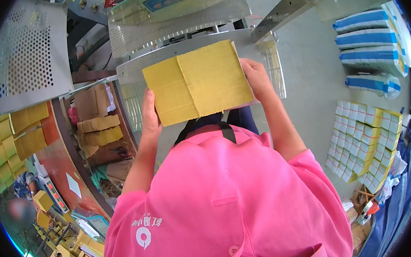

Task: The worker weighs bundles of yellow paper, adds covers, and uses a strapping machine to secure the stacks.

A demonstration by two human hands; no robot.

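A wide piece of rough yellow paper (202, 83) is held up in front of me, with a vertical crease left of its middle. I cannot tell whether it is one sheet or a thin stack. My left hand (151, 114) is closed on its left edge, the thumb lying along the side. At the right edge, my right hand (256, 78) grips it, with the fingers partly hidden behind. Beyond and partly under the paper is a metal machine table (131, 69).
A clear guard (177, 10) rises behind the metal table. To the left are a perforated panel (26, 55), a reddish bench (68, 163) and a shelf of brown paper pieces (99, 125). Blue-and-white packs (365, 38) and bundled yellow-white blocks (356, 141) are on the right. Another person sits far left.
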